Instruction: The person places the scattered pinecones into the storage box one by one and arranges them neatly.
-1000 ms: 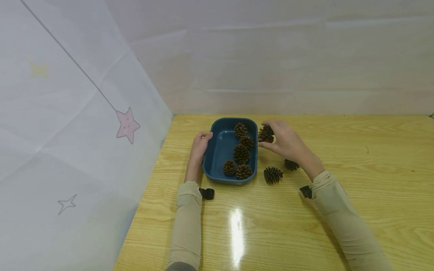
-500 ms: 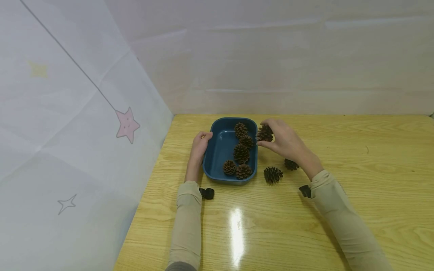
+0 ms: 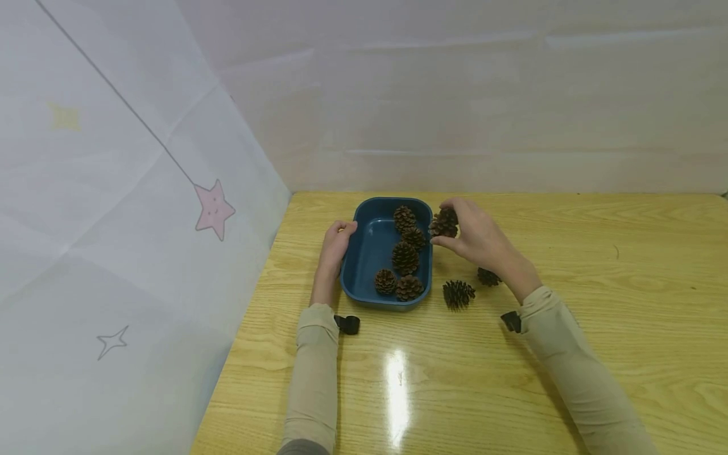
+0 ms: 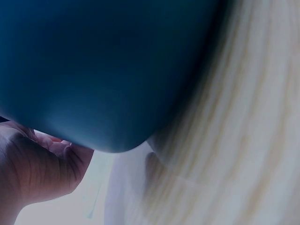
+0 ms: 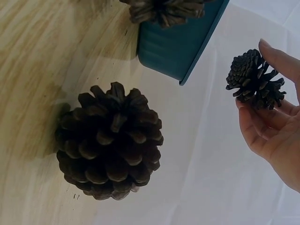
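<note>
A deep blue rectangular tub (image 3: 364, 287) stands on the table with several brown pine cones (image 3: 405, 258) in it, mostly along its right side. At the tub's left wall, my left hand (image 3: 334, 246) grips the rim with the thumb over it; the left wrist view shows that hand (image 4: 44, 164) against the tub's outside (image 4: 103, 84). Between thumb and fingertips my right hand (image 3: 480, 234) pinches a pine cone (image 3: 445, 224), raised beside the tub's right rim. In the right wrist view, the held pine cone (image 5: 255, 79) is clear of the table, the hand (image 5: 276, 122) around one side.
Two loose pine cones lie on the wooden table (image 3: 455, 379) right of the tub: one nearer pine cone (image 3: 458, 294) and another pine cone (image 3: 489, 277) partly under my right wrist. A white sheet wall (image 3: 455, 114) rises behind the table, and a patterned one (image 3: 142, 253) at the left.
My right hand and its pine cone have shifted very slightly left, and the cone has turned a little in the fingers. My left hand and the tub stay put.
</note>
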